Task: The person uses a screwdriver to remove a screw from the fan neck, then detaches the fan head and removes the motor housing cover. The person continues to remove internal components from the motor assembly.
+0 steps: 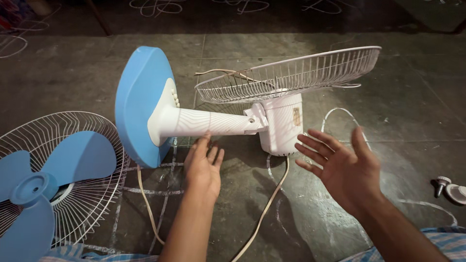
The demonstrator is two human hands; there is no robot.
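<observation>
fan (233, 121) on its side on floor (388, 121), blue base (141, 104) on edge, rear grille (291, 75) tilted up. left hand (204, 167) fingers apart, touching stem underside. right hand (342, 167) spread wide, just beside motor, holding nothing. risk: rolls off base edge, bends grille; cord (262, 213) could snag wrist. loose blade (43, 189) on front grille (92, 194), left.

Smooth matt blue plastic fan base (138, 104), glossy white plastic neck (208, 122) and motor housing (284, 123), thin white-coated metal wire guard (291, 73), second wire grille (87, 194), smooth blue plastic blades (34, 194), rough dull grey floor (417, 102), rubbery cream cord (262, 213)
</observation>
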